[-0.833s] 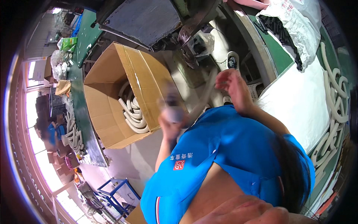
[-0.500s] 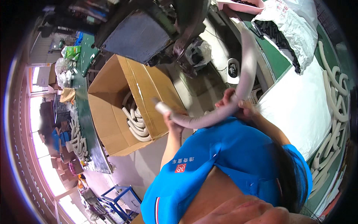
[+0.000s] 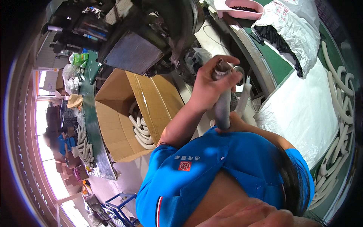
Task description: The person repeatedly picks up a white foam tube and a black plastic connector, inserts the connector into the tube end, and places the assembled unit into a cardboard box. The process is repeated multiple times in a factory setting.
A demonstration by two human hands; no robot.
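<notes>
In front of my chest is a curved light-grey tube [image 3: 223,111] that looks foam-covered, its near length pointing toward me. My left hand [image 3: 207,85] is closed around its raised end, thumb and fingers wrapped over the greyish tip. Lower down, my right hand [image 3: 235,123] sits against the tube near my shirt; its fingers are mostly hidden behind the tube. Another pale tube length [image 3: 245,96] shows just right of my left hand; I cannot tell whether it belongs to the same piece.
A cardboard box [image 3: 117,132] holding several curved tubes [image 3: 141,132] stands to the left. Ahead is a dark machine with a flat plate [image 3: 132,53]. On the right are a white sheet [image 3: 302,117], more tubes [image 3: 331,170], a bag of black pieces [image 3: 280,43] and a pink tray [image 3: 255,14].
My left hand has risen and moved right, from the tube's left part to a raised end. The tube has turned from lying across my chest to pointing toward me.
</notes>
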